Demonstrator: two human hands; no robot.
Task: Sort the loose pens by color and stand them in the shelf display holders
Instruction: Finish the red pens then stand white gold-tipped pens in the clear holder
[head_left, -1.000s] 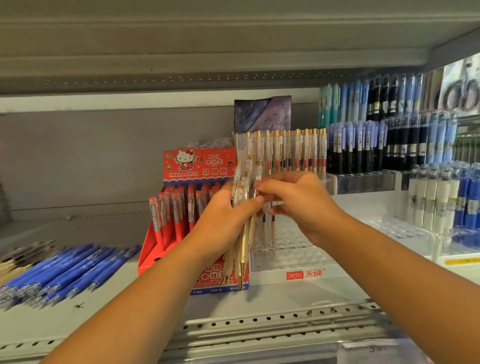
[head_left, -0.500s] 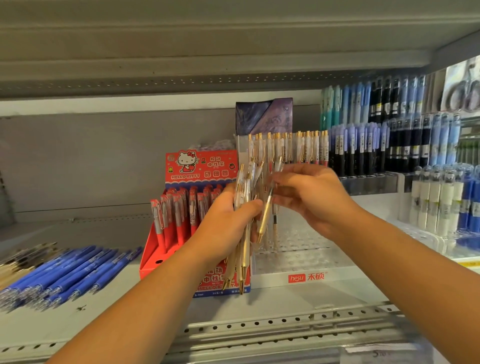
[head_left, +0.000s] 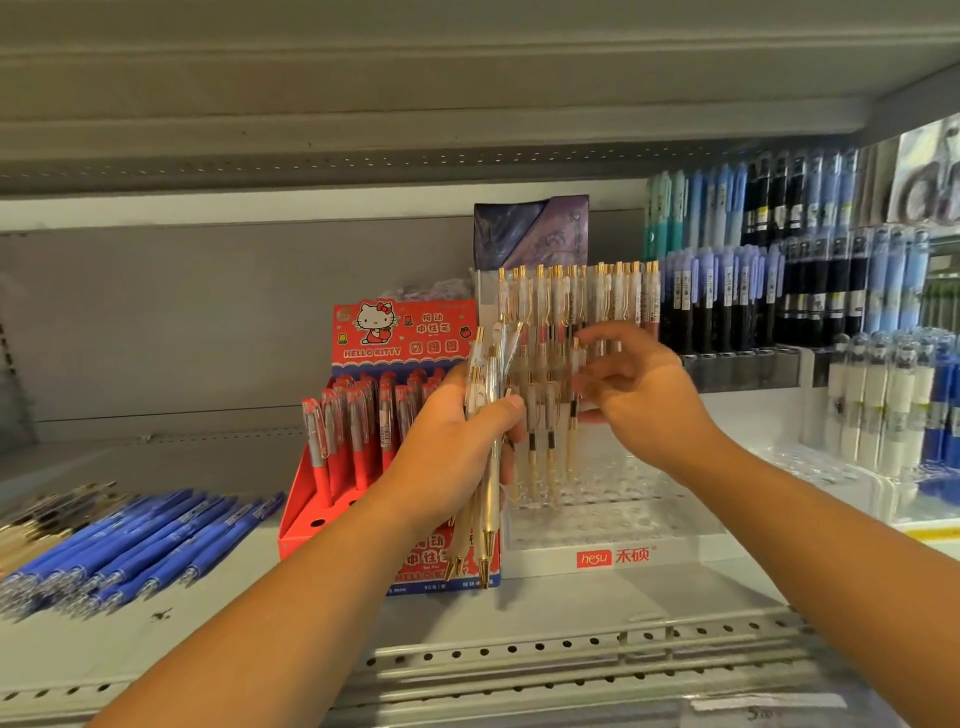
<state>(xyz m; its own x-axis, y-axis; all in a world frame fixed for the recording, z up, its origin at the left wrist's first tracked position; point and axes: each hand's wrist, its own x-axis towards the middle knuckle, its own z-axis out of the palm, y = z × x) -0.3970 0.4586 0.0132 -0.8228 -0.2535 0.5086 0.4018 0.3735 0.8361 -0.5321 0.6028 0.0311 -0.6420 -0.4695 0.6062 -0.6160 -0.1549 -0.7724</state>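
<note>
My left hand (head_left: 447, 457) grips a bundle of gold-and-white pens (head_left: 488, 499), tips down, in front of the red box. The clear display holder (head_left: 675, 530) with a white labelled base stands just right of it. A row of the same gold pens (head_left: 571, 296) fills its back tier, and a few more stand lower in front (head_left: 550, 447). My right hand (head_left: 644, 400) hovers over the holder with its fingers loosely spread, fingertips beside one standing gold pen (head_left: 572, 431). Loose blue pens (head_left: 130, 545) lie in a pile on the shelf at far left.
A red cartoon-cat display box (head_left: 405, 338) holds red pens (head_left: 353, 431) left of the clear holder. Tiered racks of dark and light-blue pens (head_left: 727, 301) and white-and-blue pens (head_left: 883, 395) fill the right side. The upper shelf (head_left: 467, 104) hangs low overhead.
My right hand pulled one gold pen from the bundle, carried it right to the clear holder and has spread its fingers beside it. My left hand kept hold of the bundle.
</note>
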